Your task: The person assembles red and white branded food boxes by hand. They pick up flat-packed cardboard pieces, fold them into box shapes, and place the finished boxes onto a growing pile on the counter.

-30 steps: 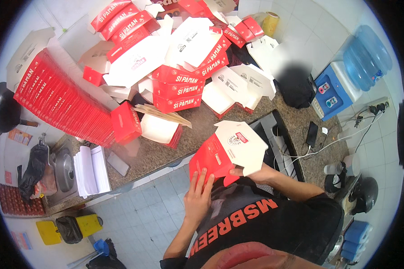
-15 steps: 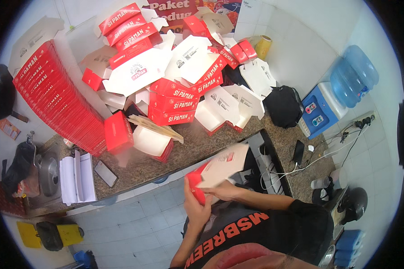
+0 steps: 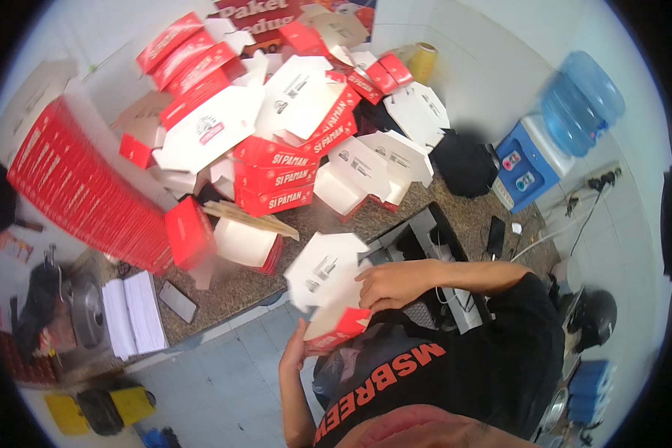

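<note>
Box (image 3: 328,299): red base low, white flaps open, tilted up-left toward the counter (image 3: 239,287)
Left hand (image 3: 295,351): gripping the base
Right hand (image 3: 384,284): pressing its top

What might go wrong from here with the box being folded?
Both hands, left hand and right hand, hold the half-folded box out past the counter edge, so a slip would likely drop it to the floor. The heap of folded boxes looks loosely stacked and may slide.

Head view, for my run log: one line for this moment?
left hand: under food box | right hand: on its lid | pile: folded boxes
</note>
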A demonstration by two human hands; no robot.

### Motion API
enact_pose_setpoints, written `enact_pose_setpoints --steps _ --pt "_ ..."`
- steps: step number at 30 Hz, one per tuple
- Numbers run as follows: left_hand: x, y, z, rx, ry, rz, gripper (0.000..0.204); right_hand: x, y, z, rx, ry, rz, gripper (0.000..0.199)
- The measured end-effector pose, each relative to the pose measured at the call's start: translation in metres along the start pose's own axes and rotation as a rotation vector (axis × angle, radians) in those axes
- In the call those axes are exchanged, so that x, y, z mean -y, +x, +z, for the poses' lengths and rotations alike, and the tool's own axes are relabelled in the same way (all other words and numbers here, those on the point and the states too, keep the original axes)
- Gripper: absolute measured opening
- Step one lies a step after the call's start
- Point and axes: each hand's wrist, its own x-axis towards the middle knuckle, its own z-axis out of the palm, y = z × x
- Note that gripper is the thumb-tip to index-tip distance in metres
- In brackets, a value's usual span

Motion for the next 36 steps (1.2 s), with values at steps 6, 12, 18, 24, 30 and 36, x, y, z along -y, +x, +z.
enact_pose_setpoints --steps 6,12,18,24,30,36 --pt "-0.107 -0.045 0.105 -0.097 0.408 0.910 0.044 0.005 0.009 -0.008 -0.084 0.283 0.112 0.018" --pt "-0.109 -0.026 0.070 0.417 0.351 0.868 0.016 -0.026 -0.010 -0.032 0.035 0.070 0.175 0.021" --pt "-0.158 -0.014 0.133 0.236 0.641 0.198 0.029 -0.020 0.024 -0.048 0.051 -0.318 0.059 0.020" --pt "-0.136 0.016 0.086 0.219 0.289 -0.051 0.027 -0.065 -0.029 -0.053 -0.450 -0.714 -0.058 0.020" --pt "-0.149 0.030 0.104 0.239 0.438 -0.012 0.026 -0.073 -0.029 0.017 -0.755 0.247 0.136 0.027" --pt "-0.170 0.024 0.122 0.110 0.338 -0.222 0.027 -0.062 -0.009 0.010 -0.428 0.294 0.661 0.033"
